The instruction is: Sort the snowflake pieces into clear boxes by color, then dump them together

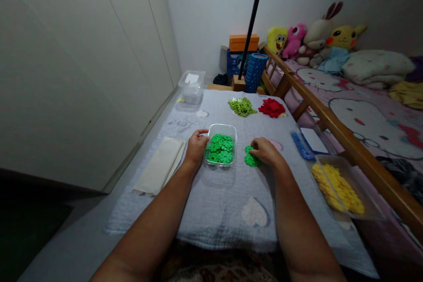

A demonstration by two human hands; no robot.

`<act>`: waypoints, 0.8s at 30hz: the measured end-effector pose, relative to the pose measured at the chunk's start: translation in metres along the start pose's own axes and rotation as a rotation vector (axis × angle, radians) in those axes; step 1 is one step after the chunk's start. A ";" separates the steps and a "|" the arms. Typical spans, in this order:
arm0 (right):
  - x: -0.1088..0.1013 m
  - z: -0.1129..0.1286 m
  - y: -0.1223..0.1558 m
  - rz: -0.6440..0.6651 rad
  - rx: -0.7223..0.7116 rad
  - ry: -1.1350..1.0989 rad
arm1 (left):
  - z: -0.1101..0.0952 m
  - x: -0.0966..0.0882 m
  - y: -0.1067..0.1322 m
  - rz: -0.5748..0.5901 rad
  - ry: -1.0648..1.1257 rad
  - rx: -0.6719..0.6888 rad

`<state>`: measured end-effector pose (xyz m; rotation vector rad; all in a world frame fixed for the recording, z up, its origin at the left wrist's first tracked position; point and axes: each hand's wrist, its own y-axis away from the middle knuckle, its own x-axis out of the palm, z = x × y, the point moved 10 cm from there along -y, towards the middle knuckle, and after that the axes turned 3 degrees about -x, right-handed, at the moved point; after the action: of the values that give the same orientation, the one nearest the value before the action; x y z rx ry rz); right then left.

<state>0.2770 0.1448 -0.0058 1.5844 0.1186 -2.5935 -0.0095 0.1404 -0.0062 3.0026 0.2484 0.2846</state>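
A clear plastic container (236,134) stands in the middle of the cloth-covered table, partly filled with green interlocking discs (220,147). My left hand (197,146) grips the container's left wall, thumb on the near side and a finger along the rim. To the right of it lie a few loose green discs (251,160) on the cloth. Over them is my right hand (263,150), its thumb and fingers pinched at the edge of a green disc; the fingers partly hide it. Behind the container are a lime-green pile (243,106) and a red pile (272,108) of small pieces.
A folded beige cloth (160,165) lies left. Stacked clear boxes (192,88) stand at the far left corner. Along the right edge are a box of yellow pieces (340,189) and blue pieces (302,144). A wooden bed rail (317,112) borders the table; a black pole (253,22) rises behind.
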 end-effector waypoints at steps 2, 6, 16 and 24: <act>-0.002 0.000 0.000 -0.010 0.008 -0.122 | 0.001 0.000 -0.001 0.002 0.002 0.001; -0.017 0.005 0.001 -0.088 0.006 -0.361 | 0.002 0.000 -0.003 0.007 -0.007 0.010; -0.041 0.107 0.023 -0.301 -0.375 -0.494 | 0.000 -0.001 -0.001 -0.010 0.011 -0.003; -0.002 0.141 0.021 -0.139 -0.365 -0.120 | -0.003 0.002 0.001 0.003 0.045 -0.011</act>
<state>0.1557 0.1069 0.0596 1.3316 0.6725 -2.5657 -0.0080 0.1400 -0.0029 2.9887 0.2462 0.3529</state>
